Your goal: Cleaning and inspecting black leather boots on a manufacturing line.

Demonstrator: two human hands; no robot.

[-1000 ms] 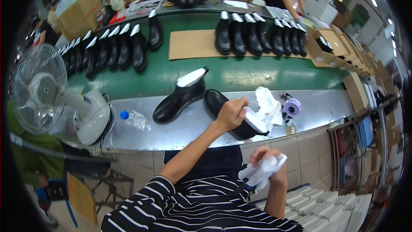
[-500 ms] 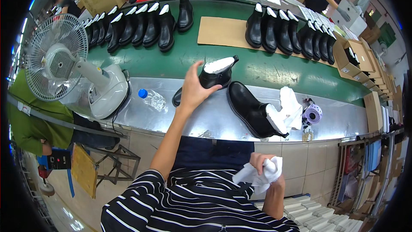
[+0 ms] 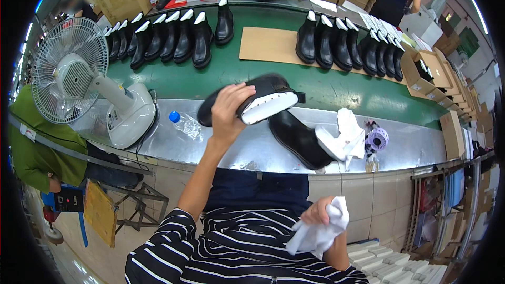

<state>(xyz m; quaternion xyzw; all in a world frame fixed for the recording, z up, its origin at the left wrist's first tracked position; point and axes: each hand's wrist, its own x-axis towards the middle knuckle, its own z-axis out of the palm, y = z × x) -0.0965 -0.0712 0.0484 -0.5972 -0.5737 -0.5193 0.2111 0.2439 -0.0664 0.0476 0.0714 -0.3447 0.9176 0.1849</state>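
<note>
My left hand (image 3: 231,109) grips a black ankle boot (image 3: 269,85) over the metal bench. The boot is tipped so its white-stuffed opening faces me, its toe pointing left. A second black boot (image 3: 297,139) lies on the bench just right of it, with white stuffing (image 3: 330,144) at its opening. Close to my body, my right hand (image 3: 318,213) is closed on a crumpled white cloth (image 3: 323,234). Another white cloth (image 3: 351,131) is on the bench beside the second boot.
A water bottle (image 3: 187,123) lies by a large fan (image 3: 79,73) on the left. Rows of black boots (image 3: 179,39) stand on the green surface, others on cardboard (image 3: 268,44). A small purple fan (image 3: 379,138) is at right. People work on the left and far side.
My left hand has closed on the boot, lifted it and tilted its opening toward me. The right hand with the cloth has barely moved.
</note>
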